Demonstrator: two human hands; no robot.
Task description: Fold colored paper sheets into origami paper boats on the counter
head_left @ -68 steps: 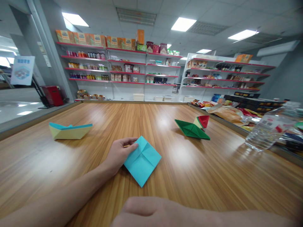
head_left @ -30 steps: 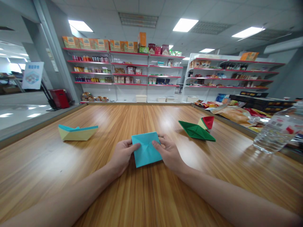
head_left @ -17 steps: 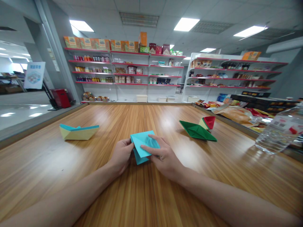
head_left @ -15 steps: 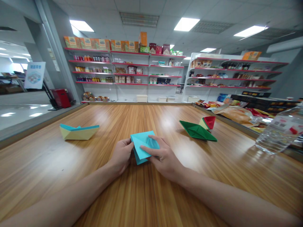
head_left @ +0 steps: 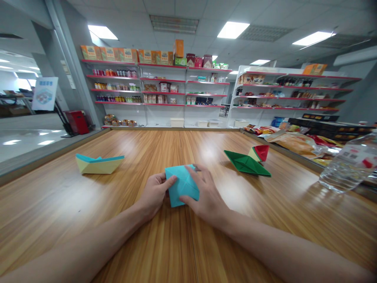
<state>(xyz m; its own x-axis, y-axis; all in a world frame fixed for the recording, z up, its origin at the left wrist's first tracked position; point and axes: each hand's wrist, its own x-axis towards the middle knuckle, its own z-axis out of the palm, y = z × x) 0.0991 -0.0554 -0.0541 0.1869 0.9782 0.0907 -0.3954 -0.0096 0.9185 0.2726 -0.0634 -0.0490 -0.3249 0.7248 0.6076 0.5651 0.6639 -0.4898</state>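
Observation:
A folded square of light-blue origami paper (head_left: 182, 184) is held just above the table between both hands, with crease lines across its face. My left hand (head_left: 155, 193) grips its left edge, thumb on top and the other fingers underneath. From the right, my right hand (head_left: 206, 192) holds the paper's right side, its thumb at the lower edge and its fingers at the upper right. The undersides of the paper and some fingertips are hidden. A yellow-and-blue paper boat (head_left: 99, 165) stands to the left. To the right lies a green folded paper boat (head_left: 246, 164).
Behind the green boat is a red-and-cream folded paper piece (head_left: 259, 153). A clear plastic bottle (head_left: 347, 167) stands at the right of the wooden table (head_left: 141, 243). Snack bags (head_left: 294, 141) lie beyond its right edge. Stocked shelves (head_left: 160, 86) stand behind.
The two blue layers, which stood apart at the bottom, now lie together as one flat square. My left thumb has come onto the top face, and my right fingers have shifted toward the right edge.

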